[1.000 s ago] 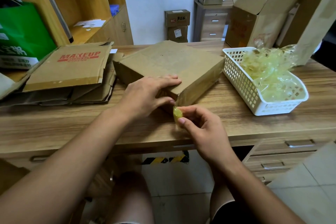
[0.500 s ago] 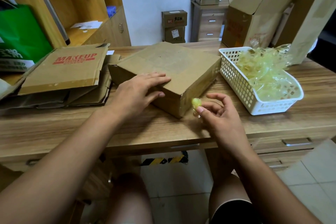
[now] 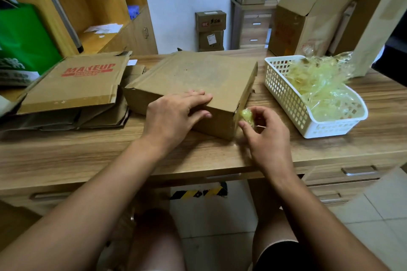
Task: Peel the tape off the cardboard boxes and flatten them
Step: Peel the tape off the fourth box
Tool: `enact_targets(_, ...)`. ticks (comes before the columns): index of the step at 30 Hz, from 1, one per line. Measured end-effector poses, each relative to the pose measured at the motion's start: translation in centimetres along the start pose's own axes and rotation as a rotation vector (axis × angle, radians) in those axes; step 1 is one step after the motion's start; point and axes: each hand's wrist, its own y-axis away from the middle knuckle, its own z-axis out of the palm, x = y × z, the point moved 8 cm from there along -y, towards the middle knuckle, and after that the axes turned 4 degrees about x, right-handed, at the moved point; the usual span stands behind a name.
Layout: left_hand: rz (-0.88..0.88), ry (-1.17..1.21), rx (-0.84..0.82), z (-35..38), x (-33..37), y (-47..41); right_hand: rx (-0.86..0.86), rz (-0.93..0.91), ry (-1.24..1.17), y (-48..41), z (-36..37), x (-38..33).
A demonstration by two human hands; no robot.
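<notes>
A flat brown cardboard box [image 3: 198, 77] lies in the middle of the wooden desk [image 3: 88, 152]. My left hand [image 3: 176, 114] rests on its near top edge, fingers straight, thumb against the front face. My right hand [image 3: 262, 134] is just right of the box's near corner and pinches a small crumpled wad of yellowish tape [image 3: 247, 115]. The tape wad sits close to the corner; whether it still sticks to the box I cannot tell.
A white lattice basket [image 3: 286, 99] full of peeled tape stands to the right. Flattened boxes, the top one printed MAKEUP [image 3: 74, 83], are stacked at the left. Tall open boxes [image 3: 308, 22] stand at the back right; a green bag [image 3: 24, 42] at the far left.
My right hand has pulled the tape wad from below the box's near corner up and to the right. My left hand stays pressed on the box. The view has shifted slightly.
</notes>
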Motion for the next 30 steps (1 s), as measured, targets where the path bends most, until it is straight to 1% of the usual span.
enact_targets(5,-0.013,-0.029,0.01,-0.3,0.5,0.1,-0.095,0.049,0.072,0.1,0.5,1.1)
enact_targets(8,-0.022,-0.033,0.014,-0.3,0.7,0.2,-0.106,0.087,0.068,-0.1,0.4,1.6)
enact_targets(12,-0.051,-0.039,0.021,-0.2,0.6,0.0,-0.13,0.069,0.001,0.9,-0.1,1.3)
enact_targets(16,-0.047,-0.034,0.029,-0.3,0.9,0.0,-0.159,0.052,-0.147,2.4,-0.6,0.5)
enact_targets(19,-0.06,-0.027,0.027,-0.2,0.9,0.0,-0.151,0.005,-0.156,3.2,-0.4,-0.2)
enact_targets(27,-0.074,-0.033,0.022,0.0,1.0,0.1,-0.084,-0.161,-0.004,4.7,0.2,-2.4)
enact_targets(30,-0.075,-0.024,0.029,-0.1,1.1,0.1,-0.085,-0.195,0.051,5.3,0.6,-3.0)
